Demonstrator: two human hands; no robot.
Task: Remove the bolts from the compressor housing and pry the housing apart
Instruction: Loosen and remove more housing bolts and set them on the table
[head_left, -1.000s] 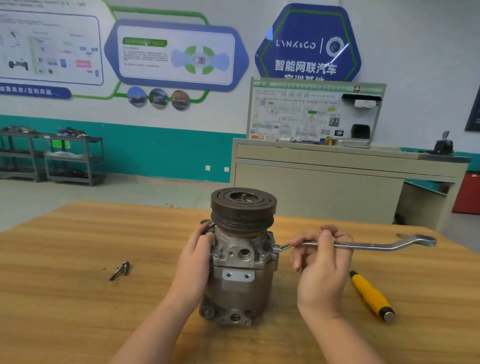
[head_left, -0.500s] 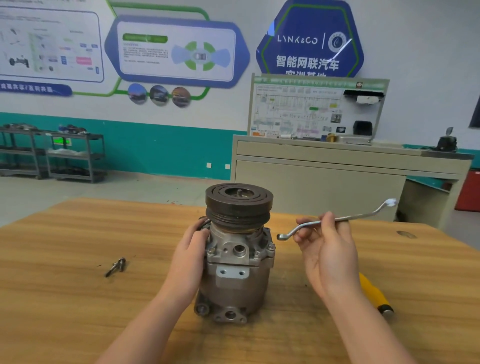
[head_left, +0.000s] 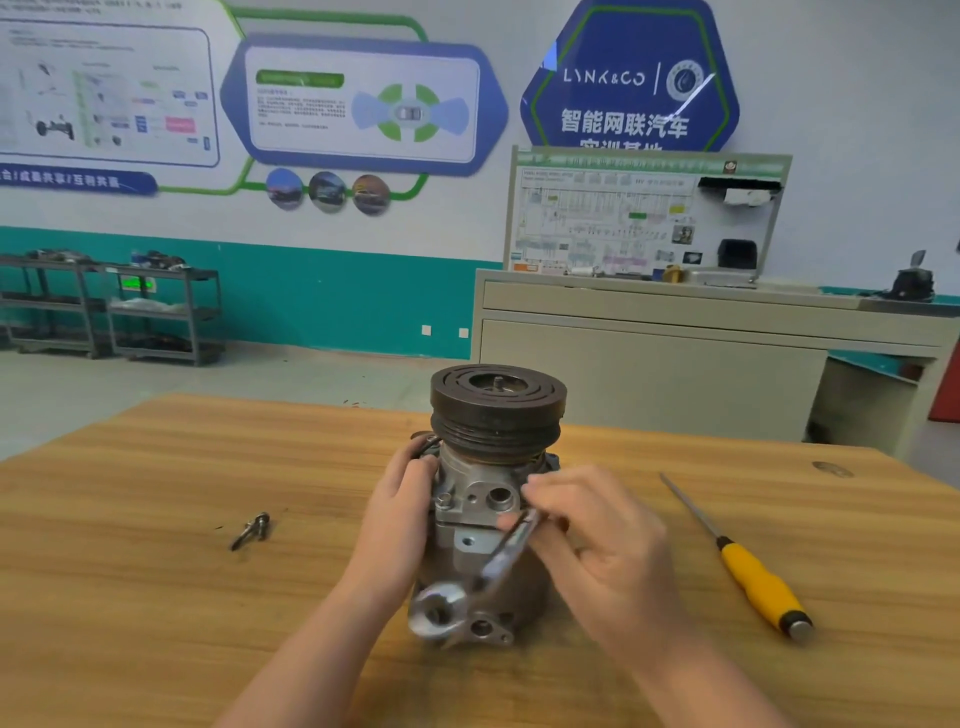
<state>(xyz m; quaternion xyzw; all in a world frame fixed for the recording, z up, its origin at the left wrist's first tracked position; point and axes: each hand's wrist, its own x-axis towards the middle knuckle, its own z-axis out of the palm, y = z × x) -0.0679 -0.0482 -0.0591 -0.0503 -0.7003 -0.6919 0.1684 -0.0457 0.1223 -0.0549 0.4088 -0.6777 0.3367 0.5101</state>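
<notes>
Compressor (head_left: 488, 525) stood upright on the bench (head_left: 156, 597), steadied by the left hand (head_left: 402, 512); right-hand fingers (head_left: 550, 499) pinched the wrench (head_left: 498, 558), its shaft slanting down-left across the housing face.

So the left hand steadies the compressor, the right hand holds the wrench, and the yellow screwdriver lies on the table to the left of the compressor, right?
Not quite. In the head view the yellow screwdriver lies on the table to the right of the compressor, not the left. The rest stands: the left hand steadies the compressor and the right hand holds the wrench.
</notes>
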